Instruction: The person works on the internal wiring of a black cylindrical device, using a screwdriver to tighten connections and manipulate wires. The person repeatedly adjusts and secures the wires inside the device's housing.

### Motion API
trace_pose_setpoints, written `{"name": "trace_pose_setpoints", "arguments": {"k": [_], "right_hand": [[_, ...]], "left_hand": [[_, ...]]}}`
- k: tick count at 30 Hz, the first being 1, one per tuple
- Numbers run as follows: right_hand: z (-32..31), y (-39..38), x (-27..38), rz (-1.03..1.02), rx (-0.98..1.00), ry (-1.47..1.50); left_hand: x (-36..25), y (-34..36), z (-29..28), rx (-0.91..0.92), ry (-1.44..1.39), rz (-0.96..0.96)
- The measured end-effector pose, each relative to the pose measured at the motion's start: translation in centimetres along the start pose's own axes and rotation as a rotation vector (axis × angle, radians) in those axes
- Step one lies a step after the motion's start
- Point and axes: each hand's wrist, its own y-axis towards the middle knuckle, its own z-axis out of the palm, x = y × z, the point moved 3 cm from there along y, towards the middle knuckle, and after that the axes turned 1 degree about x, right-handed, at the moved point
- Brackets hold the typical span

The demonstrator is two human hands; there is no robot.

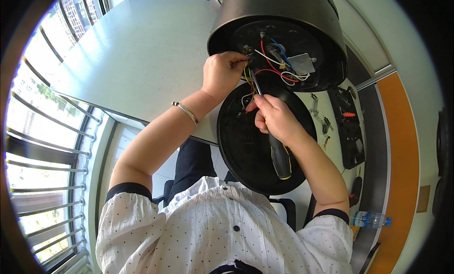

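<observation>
A dark metal appliance body (279,18), like a cooker, lies on its side with its underside facing me. Red, blue and white wires (269,61) run inside it past a silver plate (302,63). My left hand (223,70) pinches at the left part of the underside, by the yellow wires; what lies between the fingertips is hidden. My right hand (278,119) is closed round the shaft of a screwdriver (281,158), its black and yellow handle hanging below the hand and its tip up near my left fingers. A round black base cover (246,151) sits beneath, with wires reaching it.
A white table (137,52) spreads to the left. On the right are small metal parts (316,108), a black tool case (347,127) and a plastic water bottle (371,220). A barred window (47,170) is at the far left, an orange panel (399,156) at the right.
</observation>
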Motion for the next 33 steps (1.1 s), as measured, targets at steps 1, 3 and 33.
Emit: {"name": "trace_pose_setpoints", "arguments": {"k": [1, 3, 33], "right_hand": [[0.00, 0.07, 0.05, 0.004, -0.004, 0.016], [0.11, 0.24, 0.19, 0.011, -0.011, 0.047], [0.51, 0.88, 0.38, 0.027, 0.003, 0.243]], "left_hand": [[0.00, -0.03, 0.04, -0.002, -0.003, 0.001], [0.06, -0.07, 0.06, -0.005, -0.008, 0.001], [0.09, -0.08, -0.01, 0.011, -0.005, -0.012]]}}
